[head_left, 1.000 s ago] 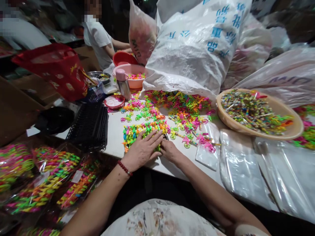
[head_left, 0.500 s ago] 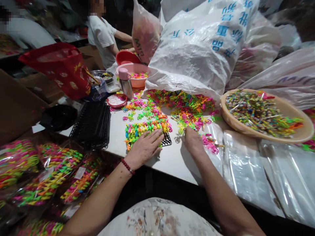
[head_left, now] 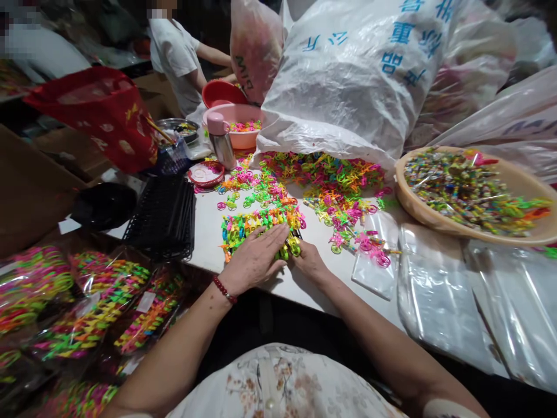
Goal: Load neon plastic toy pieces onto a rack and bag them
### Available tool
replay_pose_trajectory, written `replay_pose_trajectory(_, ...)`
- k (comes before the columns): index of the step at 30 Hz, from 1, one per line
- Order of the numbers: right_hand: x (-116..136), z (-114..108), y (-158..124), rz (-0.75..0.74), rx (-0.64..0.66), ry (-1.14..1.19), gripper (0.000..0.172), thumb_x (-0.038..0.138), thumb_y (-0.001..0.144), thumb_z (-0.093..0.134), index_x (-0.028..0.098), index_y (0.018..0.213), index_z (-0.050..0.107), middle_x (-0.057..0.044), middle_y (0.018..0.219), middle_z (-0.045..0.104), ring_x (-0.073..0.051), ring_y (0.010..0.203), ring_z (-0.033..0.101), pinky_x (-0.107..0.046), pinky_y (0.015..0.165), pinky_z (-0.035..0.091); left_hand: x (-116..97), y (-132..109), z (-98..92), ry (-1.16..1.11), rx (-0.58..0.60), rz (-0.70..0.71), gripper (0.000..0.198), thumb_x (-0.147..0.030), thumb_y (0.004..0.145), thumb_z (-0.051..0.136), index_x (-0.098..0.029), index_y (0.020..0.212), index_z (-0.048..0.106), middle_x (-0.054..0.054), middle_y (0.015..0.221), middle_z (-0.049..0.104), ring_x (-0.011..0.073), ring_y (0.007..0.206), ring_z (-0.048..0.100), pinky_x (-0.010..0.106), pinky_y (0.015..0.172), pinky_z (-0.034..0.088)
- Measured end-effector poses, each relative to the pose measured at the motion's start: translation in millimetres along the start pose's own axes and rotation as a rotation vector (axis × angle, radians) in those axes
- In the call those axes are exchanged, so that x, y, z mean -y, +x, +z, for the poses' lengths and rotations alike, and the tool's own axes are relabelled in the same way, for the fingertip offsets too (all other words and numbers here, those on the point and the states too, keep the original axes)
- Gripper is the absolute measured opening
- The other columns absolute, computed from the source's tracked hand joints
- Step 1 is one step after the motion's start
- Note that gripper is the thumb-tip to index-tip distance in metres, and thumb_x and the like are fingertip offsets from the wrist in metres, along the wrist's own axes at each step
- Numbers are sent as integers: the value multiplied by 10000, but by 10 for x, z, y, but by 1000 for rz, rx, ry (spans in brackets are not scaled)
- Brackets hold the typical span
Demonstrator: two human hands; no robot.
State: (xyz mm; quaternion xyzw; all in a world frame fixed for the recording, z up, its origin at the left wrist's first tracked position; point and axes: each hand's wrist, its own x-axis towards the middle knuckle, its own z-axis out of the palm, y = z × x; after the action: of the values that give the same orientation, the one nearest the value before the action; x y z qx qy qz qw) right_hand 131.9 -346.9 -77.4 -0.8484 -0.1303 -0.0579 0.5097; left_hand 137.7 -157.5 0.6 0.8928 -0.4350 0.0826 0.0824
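Rows of small bright plastic toys (head_left: 243,226) stand on a black grid rack near the table's front edge. Across their right part lies my left hand (head_left: 260,255), palm down with its fingers stretched out; a red bead bracelet circles the wrist. My right hand (head_left: 310,261) is at the rack's right end, its fingers closed round a yellow-green toy (head_left: 295,246) beside my left fingertips. Loose toys (head_left: 343,203) spill over the white table (head_left: 206,216) from the mouth of a big white sack (head_left: 339,87).
Black racks (head_left: 161,215) are stacked at the left. A beige basin (head_left: 404,186) of small parts and clear plastic bags (head_left: 439,290) are at the right. A steel flask (head_left: 221,145) stands behind. Bagged toys (head_left: 104,302) lie lower left. Another person (head_left: 176,58) works beyond.
My right hand has moved left from the loose toys to the rack's right end, bringing a yellow-green toy. My left hand stays over the rows. The view has shifted slightly.
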Motion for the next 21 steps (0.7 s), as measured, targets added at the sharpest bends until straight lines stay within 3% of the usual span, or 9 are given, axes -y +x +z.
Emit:
replay_pose_trajectory(3,-35,-18,25,-59,69,-49,105,227,793,501,183,824,592,-10,748,628,-149,669,545,-244,630,422,-4,6,4,-10,0,-2,667,-372,926,493,-118,1488,237,143,1540,323,212,1436,286,404,1172,240)
replay_pose_trajectory(8,-118,-50,70,-124,182,-152,312,120,738,493,172,1028,593,-82,980,675,-209,876,610,-305,785,473,-10,5,-6,-3,12,-18,667,-377,924,498,-109,1483,251,143,1539,325,214,1434,288,397,1171,241)
replay_pose_trajectory(15,-96,1,106,-122,183,-249,291,69,742,517,168,999,608,-91,1014,655,-208,916,602,-323,825,486,-60,32,-68,100,11,27,606,-430,934,481,-246,1482,300,79,1572,264,253,1443,263,467,1142,264)
replay_pose_trajectory(18,-15,-156,-18,-128,151,-275,236,121,845,499,184,1042,613,-85,1033,627,-187,925,596,-312,843,484,-76,46,-49,144,0,44,577,-448,929,485,-244,1454,360,59,1546,331,252,1431,289,480,1137,267)
replay_pose_trajectory(21,1,-497,-233,-16,-12,-488,232,173,899,477,177,1090,608,-102,1061,581,-185,898,579,-310,819,476,-80,45,-28,160,1,44,584,-456,926,486,-218,1447,371,59,1547,328,246,1427,297,467,1128,286)
